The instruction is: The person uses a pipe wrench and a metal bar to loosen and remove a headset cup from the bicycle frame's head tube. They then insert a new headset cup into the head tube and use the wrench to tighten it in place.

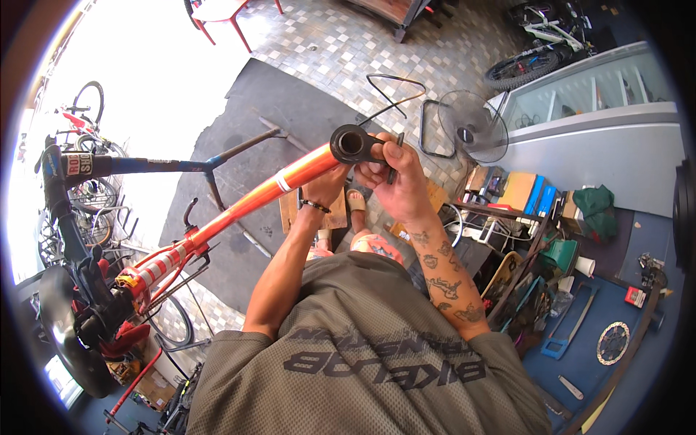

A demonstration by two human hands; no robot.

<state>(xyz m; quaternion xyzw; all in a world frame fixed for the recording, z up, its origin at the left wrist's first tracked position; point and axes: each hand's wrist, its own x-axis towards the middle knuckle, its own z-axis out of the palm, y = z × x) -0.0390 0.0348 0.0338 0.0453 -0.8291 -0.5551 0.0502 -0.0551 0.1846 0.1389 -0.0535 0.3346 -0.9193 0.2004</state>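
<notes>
An orange bicycle frame tube (pixel 290 176) with white bands slants up from the lower left. At its far end sits a black ring (pixel 338 145) around a hollow metal opening. A flat black arm runs right from the ring into my right hand (pixel 401 177), whose thumb and fingers are closed on it like on a ring wrench. A thin dark bar (pixel 392 172) also shows by those fingers. My left hand (pixel 328 185) is under the tube's end, touching or close to it; its fingers are hidden behind it.
A black clamp arm (pixel 69 239) stands at left beside the frame's lower end. Right of me, a blue workbench (pixel 536 362) carries a hacksaw (pixel 573 319) and a brake disc (pixel 614 343). A standing fan (pixel 473 130) is ahead right. A black mat (pixel 246 101) covers the floor.
</notes>
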